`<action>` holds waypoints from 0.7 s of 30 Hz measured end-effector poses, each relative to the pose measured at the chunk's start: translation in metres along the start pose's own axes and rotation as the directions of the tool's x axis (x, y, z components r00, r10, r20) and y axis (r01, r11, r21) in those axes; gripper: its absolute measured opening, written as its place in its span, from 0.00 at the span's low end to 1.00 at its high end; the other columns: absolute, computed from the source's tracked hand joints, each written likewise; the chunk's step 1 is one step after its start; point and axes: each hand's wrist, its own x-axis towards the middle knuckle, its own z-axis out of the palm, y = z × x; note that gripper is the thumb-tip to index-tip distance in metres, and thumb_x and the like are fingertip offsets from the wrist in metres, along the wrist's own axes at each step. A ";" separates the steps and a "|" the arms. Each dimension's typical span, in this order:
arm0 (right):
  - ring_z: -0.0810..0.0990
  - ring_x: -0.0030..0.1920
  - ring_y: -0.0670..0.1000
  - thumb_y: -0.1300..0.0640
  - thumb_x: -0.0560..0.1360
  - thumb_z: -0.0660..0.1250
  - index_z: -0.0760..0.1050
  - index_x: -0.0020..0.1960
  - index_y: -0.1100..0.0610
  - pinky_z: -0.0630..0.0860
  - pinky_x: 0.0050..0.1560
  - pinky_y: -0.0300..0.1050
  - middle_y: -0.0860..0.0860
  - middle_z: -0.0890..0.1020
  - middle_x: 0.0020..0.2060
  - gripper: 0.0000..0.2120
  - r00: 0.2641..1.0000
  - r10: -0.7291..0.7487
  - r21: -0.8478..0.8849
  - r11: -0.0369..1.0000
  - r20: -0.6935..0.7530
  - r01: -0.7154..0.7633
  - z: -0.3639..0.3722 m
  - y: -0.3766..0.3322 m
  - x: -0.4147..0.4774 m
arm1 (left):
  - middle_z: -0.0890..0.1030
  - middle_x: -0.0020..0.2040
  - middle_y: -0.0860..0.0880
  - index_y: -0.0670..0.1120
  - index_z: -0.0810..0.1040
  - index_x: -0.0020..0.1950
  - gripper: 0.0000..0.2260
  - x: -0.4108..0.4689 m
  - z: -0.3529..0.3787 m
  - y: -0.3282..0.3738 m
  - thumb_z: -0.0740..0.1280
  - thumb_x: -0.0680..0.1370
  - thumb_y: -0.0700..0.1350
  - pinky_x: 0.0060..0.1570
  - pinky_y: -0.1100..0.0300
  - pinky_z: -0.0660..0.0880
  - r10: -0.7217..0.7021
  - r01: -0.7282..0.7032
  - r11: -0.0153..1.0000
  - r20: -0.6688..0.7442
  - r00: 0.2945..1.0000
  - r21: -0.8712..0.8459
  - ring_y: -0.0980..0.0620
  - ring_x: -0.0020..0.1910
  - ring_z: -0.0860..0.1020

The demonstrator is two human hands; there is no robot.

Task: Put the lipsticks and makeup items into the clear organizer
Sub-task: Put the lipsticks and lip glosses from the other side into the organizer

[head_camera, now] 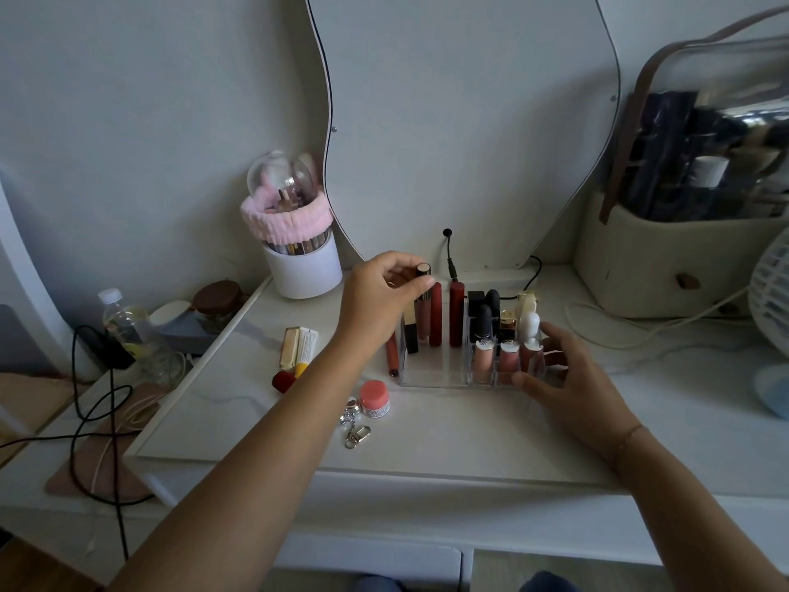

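Observation:
The clear organizer (431,378) stands on the white table, holding several upright lipsticks and glosses: red tubes (456,318), black lipsticks (484,322) and pink glosses (483,361). My left hand (380,301) pinches the black cap of a pink lip gloss tube (423,309) that stands in the organizer's back left part. My right hand (568,378) rests against the organizer's right front corner, fingers spread and lightly bent. On the table to the left lie a brown lip pencil (392,356), a pink-lidded jar (375,398), a red-capped item (284,381) and yellow-white tubes (299,348).
A keyring (354,425) lies by the jar. A white brush holder with a pink headband (299,249) stands back left, a mirror (469,121) behind. A beige bag (683,258) and a fan (772,301) are at right. Cables, a bottle (124,322) sit left.

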 end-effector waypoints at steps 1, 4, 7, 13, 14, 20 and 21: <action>0.76 0.54 0.52 0.53 0.68 0.73 0.62 0.70 0.51 0.74 0.55 0.47 0.53 0.75 0.58 0.35 1.000 -0.002 -0.002 1.000 -0.001 0.002 0.000 0.000 0.000 | 0.81 0.36 0.54 0.46 0.82 0.44 0.06 -0.001 0.001 -0.001 0.74 0.69 0.39 0.37 0.72 0.73 -0.004 0.004 1.000 -0.003 1.000 0.015 0.65 0.32 0.74; 0.76 0.54 0.51 0.53 0.68 0.73 0.62 0.71 0.50 0.74 0.54 0.46 0.52 0.74 0.58 0.34 1.000 -0.001 -0.005 1.000 0.006 0.001 -0.001 -0.001 0.000 | 0.80 0.35 0.53 0.46 0.82 0.43 0.06 -0.003 0.004 -0.005 0.74 0.68 0.39 0.35 0.74 0.71 -0.016 0.017 0.999 -0.008 1.000 0.039 0.65 0.30 0.74; 0.76 0.55 0.52 0.54 0.68 0.73 0.62 0.70 0.52 0.74 0.55 0.47 0.53 0.74 0.60 0.34 1.000 -0.006 -0.003 1.000 0.004 0.006 0.000 -0.002 0.000 | 0.80 0.35 0.52 0.46 0.82 0.44 0.07 -0.001 0.006 -0.009 0.75 0.68 0.39 0.35 0.74 0.71 -0.016 0.017 0.998 -0.022 1.000 0.068 0.64 0.31 0.73; 0.76 0.55 0.51 0.53 0.68 0.73 0.62 0.71 0.52 0.74 0.55 0.47 0.53 0.74 0.60 0.35 1.000 -0.003 -0.017 1.000 0.006 0.003 0.000 -0.002 0.000 | 0.80 0.39 0.54 0.49 0.82 0.46 0.09 0.000 0.006 -0.015 0.75 0.68 0.41 0.37 0.77 0.68 -0.001 0.007 0.989 -0.041 0.999 0.148 0.67 0.35 0.72; 0.76 0.55 0.51 0.53 0.68 0.73 0.62 0.71 0.52 0.74 0.55 0.47 0.53 0.74 0.60 0.35 1.000 -0.003 -0.020 1.000 0.006 0.004 0.000 -0.002 0.000 | 0.80 0.39 0.55 0.49 0.82 0.46 0.09 0.000 0.005 -0.016 0.75 0.68 0.42 0.37 0.77 0.68 0.003 0.004 0.987 -0.048 0.999 0.160 0.68 0.36 0.72; 0.76 0.54 0.52 0.53 0.68 0.73 0.61 0.71 0.52 0.75 0.55 0.49 0.53 0.74 0.60 0.35 1.000 0.000 -0.027 1.000 0.014 0.001 -0.001 -0.002 0.000 | 0.80 0.41 0.55 0.51 0.82 0.46 0.09 0.000 0.004 -0.019 0.75 0.67 0.44 0.38 0.78 0.66 0.027 -0.014 0.978 -0.057 0.998 0.206 0.65 0.39 0.72; 0.76 0.54 0.52 0.53 0.68 0.73 0.61 0.71 0.51 0.75 0.55 0.49 0.53 0.74 0.59 0.35 1.000 0.000 -0.027 1.000 0.014 0.001 -0.001 -0.002 0.000 | 0.79 0.40 0.56 0.51 0.82 0.46 0.09 0.000 0.004 -0.019 0.75 0.67 0.44 0.38 0.78 0.67 0.033 -0.020 0.979 -0.059 0.998 0.203 0.66 0.39 0.72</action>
